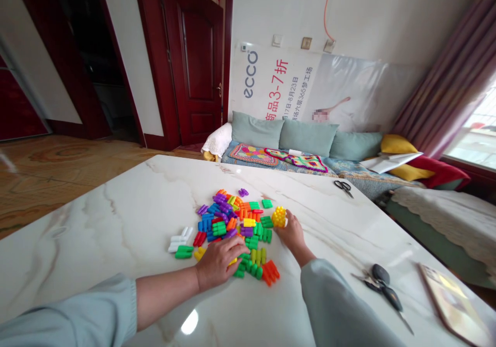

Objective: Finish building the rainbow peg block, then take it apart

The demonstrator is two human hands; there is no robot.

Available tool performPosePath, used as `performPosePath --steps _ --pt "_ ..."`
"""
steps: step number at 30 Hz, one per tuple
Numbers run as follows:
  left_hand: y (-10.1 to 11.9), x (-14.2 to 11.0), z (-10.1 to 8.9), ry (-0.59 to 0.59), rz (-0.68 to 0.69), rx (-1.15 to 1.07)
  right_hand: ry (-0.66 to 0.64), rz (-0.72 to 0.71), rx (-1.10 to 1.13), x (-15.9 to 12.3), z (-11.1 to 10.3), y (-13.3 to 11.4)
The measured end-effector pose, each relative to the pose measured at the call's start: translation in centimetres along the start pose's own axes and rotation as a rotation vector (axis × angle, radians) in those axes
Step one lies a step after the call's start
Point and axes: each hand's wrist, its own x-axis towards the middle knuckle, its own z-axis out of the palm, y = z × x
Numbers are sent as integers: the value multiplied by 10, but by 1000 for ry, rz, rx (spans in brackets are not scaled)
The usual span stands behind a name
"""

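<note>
A heap of small plastic building blocks [236,223] in purple, blue, green, orange, yellow and red lies on a white marble table [116,223]. My left hand [219,261] rests on the near edge of the heap, fingers curled over a yellow block [232,261]. Farther right, my right hand [291,234] grips a yellow cluster of joined blocks [279,216] at the heap's right side. White blocks [180,239] and a green block [183,252] lie apart to the left.
Black scissors [343,186] lie at the table's far right. A key bunch with a black fob [382,282] and a book [453,305] sit near the right edge. Behind the table are a cushioned sofa [310,145], a red door [196,62] and a curtained window [476,130].
</note>
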Motion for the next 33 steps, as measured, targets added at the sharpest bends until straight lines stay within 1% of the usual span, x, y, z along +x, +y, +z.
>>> performPosePath --steps 5,12,16,19,22,23,25,27,30,33 --pt "0 0 -1 -6 1 -4 -22 -23 18 8 0 -4" --pt "0 2 0 -14 6 -8 -29 -85 71 16 6 -2" --pt "0 2 0 -1 13 -1 -30 -51 107 14 6 -2" --pt "-1 2 0 -2 16 5 45 -35 69 4 -1 -5" --pt "-1 2 0 -4 20 8 117 -137 -61 -9 -12 -11" --pt "-1 2 0 -5 21 7 107 -193 -114 -12 -15 -14" --pt "-1 2 0 -7 23 6 41 -298 -207 -16 -20 -20" --pt "-1 2 1 -9 24 5 -61 -338 -261 -17 -22 -28" --pt "-1 2 1 -13 26 6 -184 -273 -268 -15 -21 -40" --pt "-1 2 0 -17 29 6 -229 -214 -239 -13 -22 -51"
